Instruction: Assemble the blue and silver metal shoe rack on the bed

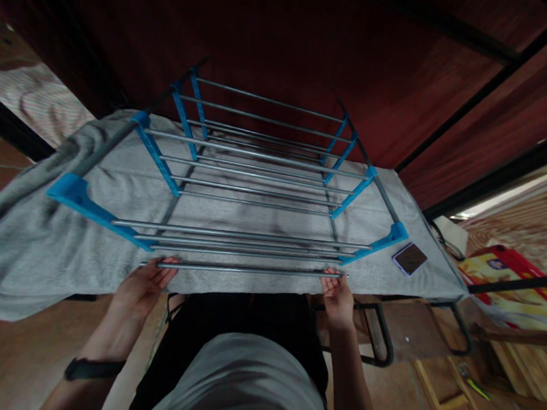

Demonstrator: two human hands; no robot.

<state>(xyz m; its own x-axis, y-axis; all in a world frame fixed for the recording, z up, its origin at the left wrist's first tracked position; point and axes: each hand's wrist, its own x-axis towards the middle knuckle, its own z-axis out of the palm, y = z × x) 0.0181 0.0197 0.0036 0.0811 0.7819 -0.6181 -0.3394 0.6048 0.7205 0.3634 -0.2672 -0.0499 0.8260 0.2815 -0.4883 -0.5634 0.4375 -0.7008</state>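
A thin grey metal rod (243, 270) lies level across my front, close to the near edge of the cloth-covered surface. My left hand (145, 280) holds it near its left end, palm turned up. Near the other end, my right hand (338, 295) grips it the same way. Just beyond the rod is a rack frame of metal tubes (259, 147) joined by blue plastic brackets (95, 212). Several crossbars run between the left and right brackets. The nearest crossbars are parallel to the held rod and apart from it.
A grey fleece blanket (100, 266) covers the surface under the rack. A phone (410, 259) lies on it at the right. Behind hangs a dark red fabric panel (279, 33). Bags (510, 283), a black metal frame (379, 335) and wooden pieces (455, 403) are at the right.
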